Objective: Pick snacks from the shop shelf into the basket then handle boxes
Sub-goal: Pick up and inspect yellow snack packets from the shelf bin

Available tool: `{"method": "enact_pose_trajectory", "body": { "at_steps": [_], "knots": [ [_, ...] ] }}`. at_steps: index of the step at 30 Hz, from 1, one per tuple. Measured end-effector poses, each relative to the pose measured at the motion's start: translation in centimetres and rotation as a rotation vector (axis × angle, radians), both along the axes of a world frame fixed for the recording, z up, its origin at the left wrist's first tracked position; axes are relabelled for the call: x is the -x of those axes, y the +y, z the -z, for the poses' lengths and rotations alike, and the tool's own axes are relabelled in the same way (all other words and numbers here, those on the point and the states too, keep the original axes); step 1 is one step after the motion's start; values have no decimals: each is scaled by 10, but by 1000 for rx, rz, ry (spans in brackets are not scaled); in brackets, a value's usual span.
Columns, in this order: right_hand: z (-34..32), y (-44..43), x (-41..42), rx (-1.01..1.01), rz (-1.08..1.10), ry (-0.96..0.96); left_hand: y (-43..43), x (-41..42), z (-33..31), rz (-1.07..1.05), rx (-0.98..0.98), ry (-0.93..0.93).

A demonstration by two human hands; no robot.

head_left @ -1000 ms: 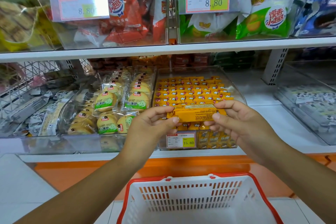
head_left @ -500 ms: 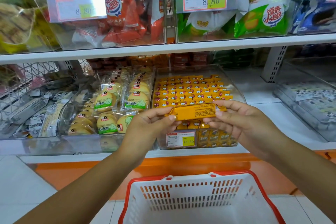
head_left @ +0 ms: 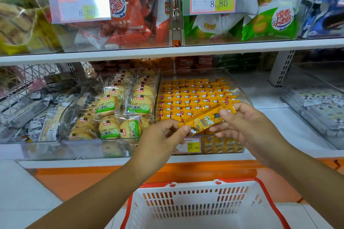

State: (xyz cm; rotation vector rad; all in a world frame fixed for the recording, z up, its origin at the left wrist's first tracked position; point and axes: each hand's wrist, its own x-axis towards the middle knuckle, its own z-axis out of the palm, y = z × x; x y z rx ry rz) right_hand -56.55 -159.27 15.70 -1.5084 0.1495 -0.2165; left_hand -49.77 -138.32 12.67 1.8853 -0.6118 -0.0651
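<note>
While both hands hold it in front of the shelf, the yellow snack packet (head_left: 206,119) sits tilted between them, clear of the stock. The left hand (head_left: 160,138) pinches its lower end between thumb and fingers (head_left: 186,128); the right hand (head_left: 249,126) pinches the upper end, with its fingers (head_left: 223,112) curled over the wrapper's edge. Just behind the fingers is the clear bin (head_left: 193,73) packed with rows of the same packets, and a 15.80 price tag (head_left: 193,147) hangs on its front, just below them. The red-rimmed basket (head_left: 242,180) waits well below the fingers, and no snack is visible in the part in view.

The packet looks light and slim. Its glossy film is probably soft and a little slippery, and the contents may crumble if squeezed. The flat sealed ends seem the safest places to grip, and 1 hand should be enough to lower it. A short release close above the basket would suit it better than a throw.
</note>
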Motion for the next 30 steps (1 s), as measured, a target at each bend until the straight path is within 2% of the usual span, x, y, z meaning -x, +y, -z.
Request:
{"method": "enact_pose_trajectory", "body": {
  "at_steps": [2, 5, 9, 12, 19, 24, 30],
  "knots": [
    [-3, 0, -3, 67, 51, -37, -1, -6, 3, -47, -119, -193],
    [-15, -6, -10, 223, 198, -159, -6, -15, 3, -58, -420, -503],
    [-23, -14, -24, 416, 222, -242, -8, -23, 16, -19, -737, -693],
    [-20, -14, -34, 536, 138, -216, -5, -27, 28, -51, -863, -839],
    [-12, -12, -50, 556, 67, -217, -2, -29, 29, -59, -881, -917],
    [-9, -19, -54, 793, 31, -155, 2, -28, 25, -37, -901, -931],
    [-23, -24, -58, 873, -59, -145, 9, -27, 23, -33, -975, -945]
  ]
}}
